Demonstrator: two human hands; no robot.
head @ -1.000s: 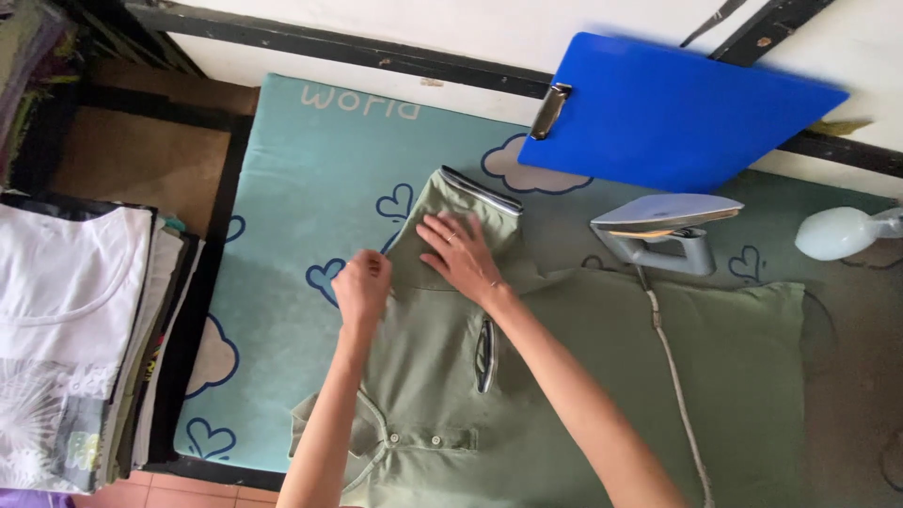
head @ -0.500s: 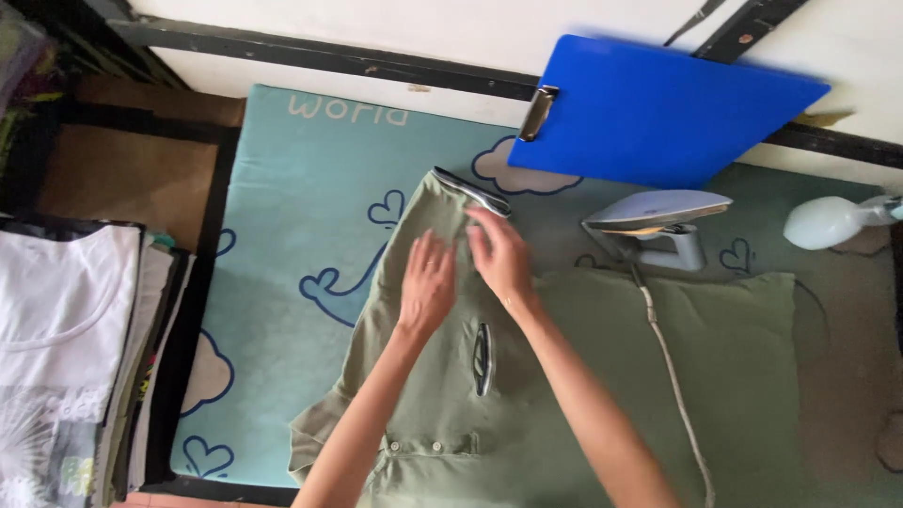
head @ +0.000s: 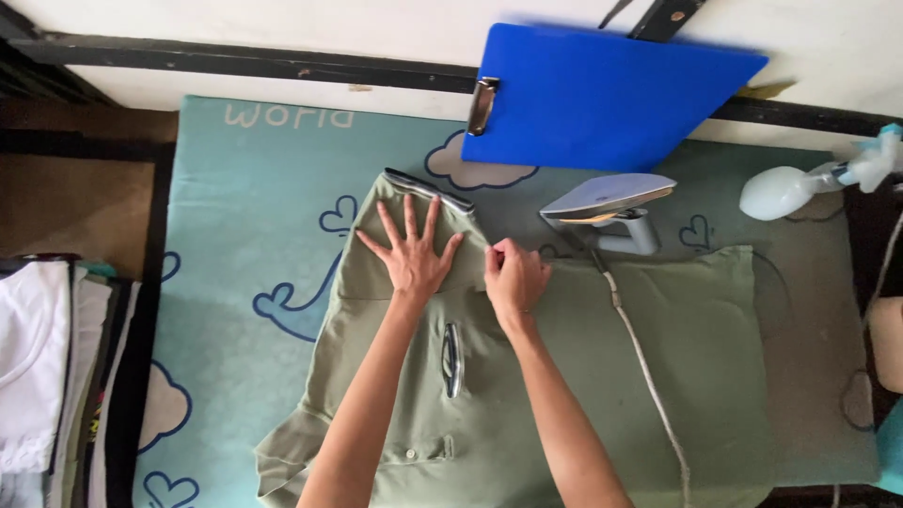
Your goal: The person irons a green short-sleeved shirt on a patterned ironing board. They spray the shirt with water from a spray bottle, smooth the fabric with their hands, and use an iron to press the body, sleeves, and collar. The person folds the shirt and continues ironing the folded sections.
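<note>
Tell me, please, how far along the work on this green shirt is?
Done: the olive green polo shirt lies spread flat on the teal mat, its body smooth. In hand: the left hand presses the sleeve flat, while the right hand pinches the fabric beside it. Left: the iron rests unused beside the shirt, and the sleeve seems not yet pressed.

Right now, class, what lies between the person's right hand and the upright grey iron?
Only bare olive-green shirt fabric separates the right hand from the grey iron; its cord trails beside, in the head view.

Olive-green polo shirt [head: 564,376], spread flat, sleeve folded inward
</note>
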